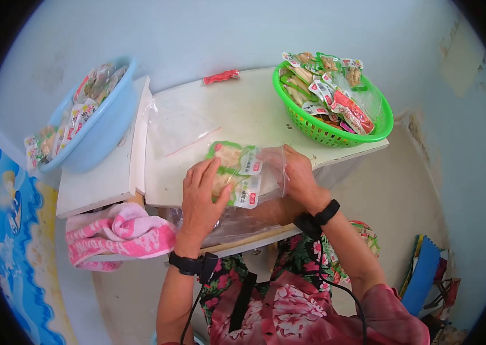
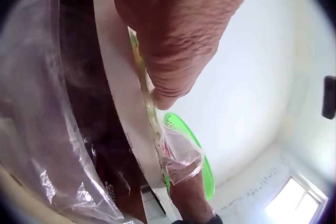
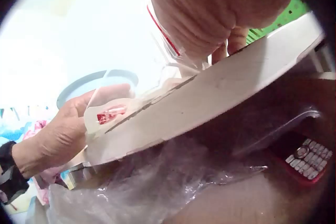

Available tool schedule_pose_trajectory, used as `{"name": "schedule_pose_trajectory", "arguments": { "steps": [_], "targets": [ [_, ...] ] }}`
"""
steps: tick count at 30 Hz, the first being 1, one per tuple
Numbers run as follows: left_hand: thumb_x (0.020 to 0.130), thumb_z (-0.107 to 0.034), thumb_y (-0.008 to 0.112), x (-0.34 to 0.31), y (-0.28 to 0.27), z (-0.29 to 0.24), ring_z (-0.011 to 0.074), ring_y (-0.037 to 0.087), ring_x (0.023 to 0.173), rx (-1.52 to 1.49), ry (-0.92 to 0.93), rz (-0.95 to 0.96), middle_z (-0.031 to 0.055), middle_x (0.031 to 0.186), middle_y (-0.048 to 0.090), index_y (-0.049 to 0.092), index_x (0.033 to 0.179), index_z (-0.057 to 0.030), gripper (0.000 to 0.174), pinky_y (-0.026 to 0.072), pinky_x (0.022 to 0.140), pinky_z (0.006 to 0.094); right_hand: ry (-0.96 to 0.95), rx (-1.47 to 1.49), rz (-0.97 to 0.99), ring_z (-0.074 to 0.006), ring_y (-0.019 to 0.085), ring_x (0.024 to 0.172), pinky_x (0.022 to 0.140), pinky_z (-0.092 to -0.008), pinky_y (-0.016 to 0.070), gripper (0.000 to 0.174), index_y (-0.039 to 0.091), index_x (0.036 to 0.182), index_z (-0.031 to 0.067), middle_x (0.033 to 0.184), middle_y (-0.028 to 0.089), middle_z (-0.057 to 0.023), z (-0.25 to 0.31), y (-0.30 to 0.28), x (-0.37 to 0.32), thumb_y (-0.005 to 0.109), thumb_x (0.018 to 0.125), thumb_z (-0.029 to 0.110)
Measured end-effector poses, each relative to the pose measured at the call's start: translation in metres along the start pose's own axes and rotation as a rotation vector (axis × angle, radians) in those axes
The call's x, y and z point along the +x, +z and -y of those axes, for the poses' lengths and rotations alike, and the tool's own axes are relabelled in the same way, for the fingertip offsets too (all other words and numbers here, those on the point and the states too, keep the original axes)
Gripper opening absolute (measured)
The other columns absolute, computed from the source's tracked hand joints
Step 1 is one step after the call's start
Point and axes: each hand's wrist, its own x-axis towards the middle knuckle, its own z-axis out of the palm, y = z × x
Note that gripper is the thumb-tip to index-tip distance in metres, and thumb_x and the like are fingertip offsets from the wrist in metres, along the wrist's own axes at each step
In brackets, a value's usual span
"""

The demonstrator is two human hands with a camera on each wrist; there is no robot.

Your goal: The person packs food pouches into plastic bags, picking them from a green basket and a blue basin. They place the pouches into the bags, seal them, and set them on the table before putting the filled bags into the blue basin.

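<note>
Fingers of the left hand (image 1: 198, 192) lie fairly straight and slightly spread in the head view, thumb set apart, pressing on two green-edged packets without curling round them, while those of the right hand (image 1: 300, 175) are bent and pinch the clear bag (image 1: 271, 185). The packets, one farther (image 1: 231, 154) and one nearer (image 1: 247, 191), lie side by side at the front edge of the bench (image 1: 165, 178), their long axes running roughly left to right, labelled ends towards the right hand. The left hand is the nearer, touching them from above; the bag's mouth stands just beside their right ends, so the relation that seems to matter is those ends lining up with that mouth. Whether the film already covers them or only overlaps in sight, I cannot tell. In the left wrist view, the left hand hangs over a thin sliver of packet above the bench edge; beyond it, film drapes across the right hand's fingertips, hiding the exact pinch, with the green basket (image 2: 208, 174) behind. In the right wrist view, the right hand bends down over the film, the bag's red strip (image 3: 164, 30) slanting beside it, and a white packet end with a red mark lies between the two hands, closer to the left.
</note>
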Motion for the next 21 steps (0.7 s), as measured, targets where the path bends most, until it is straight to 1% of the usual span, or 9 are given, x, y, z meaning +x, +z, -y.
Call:
{"name": "schedule_pose_trajectory", "arguments": {
  "steps": [4, 7, 8, 10, 11, 13, 16, 19, 21],
  "targets": [
    [0.090, -0.008, 0.067, 0.010, -0.008, -0.010, 0.0381, 0.043, 0.148, 0.044, 0.074, 0.054, 0.0213, 0.154, 0.052, 0.053, 0.151, -0.0035, 0.063, 0.0324, 0.125, 0.0502, 0.141, 0.054, 0.065, -0.0326, 0.067, 0.090, 0.077, -0.0417, 0.0576, 0.046, 0.073, 0.122, 0.0146, 0.106, 0.075, -0.0098, 0.002, 0.016, 0.007, 0.068, 0.078, 0.002],
    [0.090, -0.001, 0.057, 0.011, -0.002, 0.003, 0.0389, 0.045, 0.147, 0.048, 0.194, 0.331, 0.0235, 0.153, 0.054, 0.047, 0.155, -0.0037, 0.066, 0.0302, 0.126, 0.0512, 0.134, 0.095, 0.068, -0.0354, 0.066, 0.084, 0.071, -0.0457, 0.0548, 0.039, 0.073, 0.121, 0.0179, 0.090, 0.066, -0.0117, 0.013, 0.022, 0.018, 0.065, 0.085, 0.005],
    [0.088, 0.003, 0.051, 0.011, 0.002, 0.002, 0.0415, 0.050, 0.141, 0.038, 0.209, 0.328, 0.0251, 0.146, 0.058, 0.042, 0.159, -0.0044, 0.072, 0.0314, 0.126, 0.0526, 0.143, 0.112, 0.075, -0.0365, 0.066, 0.085, 0.072, -0.0467, 0.0545, 0.040, 0.073, 0.122, 0.0180, 0.090, 0.065, -0.0127, 0.014, 0.024, 0.018, 0.065, 0.086, 0.005],
    [0.086, 0.004, 0.053, 0.012, 0.001, -0.005, 0.0381, 0.050, 0.142, -0.022, 0.175, 0.313, 0.0229, 0.149, 0.056, 0.039, 0.160, -0.0046, 0.076, 0.0335, 0.124, 0.0533, 0.153, 0.158, 0.086, -0.0388, 0.066, 0.086, 0.074, -0.0486, 0.0539, 0.040, 0.073, 0.124, 0.0181, 0.089, 0.063, -0.0146, 0.018, 0.031, 0.020, 0.064, 0.088, 0.005],
    [0.085, 0.005, 0.054, 0.010, -0.001, -0.007, 0.0364, 0.049, 0.143, -0.053, 0.154, 0.308, 0.0218, 0.150, 0.055, 0.038, 0.160, -0.0047, 0.078, 0.0346, 0.123, 0.0537, 0.229, 0.195, 0.104, -0.0397, 0.066, 0.089, 0.076, -0.0484, 0.0541, 0.040, 0.072, 0.126, 0.0175, 0.092, 0.064, -0.0158, 0.020, 0.032, 0.022, 0.064, 0.089, 0.004],
    [0.084, 0.006, 0.053, 0.007, 0.001, -0.008, 0.0383, 0.050, 0.141, -0.074, 0.140, 0.268, 0.0225, 0.149, 0.055, 0.036, 0.161, -0.0048, 0.080, 0.0345, 0.123, 0.0542, 0.384, 0.265, 0.148, -0.0415, 0.067, 0.096, 0.080, -0.0481, 0.0547, 0.042, 0.071, 0.129, 0.0161, 0.098, 0.067, -0.0182, 0.026, 0.024, 0.027, 0.063, 0.090, 0.004],
    [0.085, 0.005, 0.054, 0.008, -0.003, -0.007, 0.0399, 0.051, 0.139, -0.044, 0.110, 0.159, 0.0227, 0.149, 0.054, 0.035, 0.161, -0.0034, 0.079, 0.0362, 0.122, 0.0533, 0.449, 0.449, 0.073, -0.0343, 0.068, 0.105, 0.089, -0.0407, 0.0564, 0.032, 0.071, 0.130, 0.0110, 0.117, 0.071, -0.0174, 0.015, 0.033, 0.021, 0.063, 0.100, 0.010],
    [0.092, 0.000, 0.055, 0.007, -0.009, -0.004, 0.0396, 0.055, 0.136, -0.118, -0.042, -0.005, 0.0227, 0.149, 0.055, 0.036, 0.161, -0.0030, 0.071, 0.0399, 0.119, 0.0484, 0.367, 0.702, 0.046, -0.0335, 0.068, 0.112, 0.096, -0.0374, 0.0544, 0.029, 0.072, 0.129, 0.0107, 0.122, 0.072, -0.0179, 0.008, 0.028, 0.010, 0.061, 0.102, 0.008],
    [0.096, -0.003, 0.056, 0.001, -0.013, 0.004, 0.0407, 0.055, 0.136, -0.122, -0.186, -0.102, 0.0240, 0.149, 0.055, 0.037, 0.159, -0.0012, 0.065, 0.0417, 0.117, 0.0468, 0.351, 0.698, 0.086, -0.0340, 0.067, 0.114, 0.099, -0.0379, 0.0537, 0.030, 0.072, 0.129, 0.0107, 0.125, 0.072, -0.0166, 0.006, 0.024, 0.007, 0.061, 0.102, 0.006]
  ]
}}
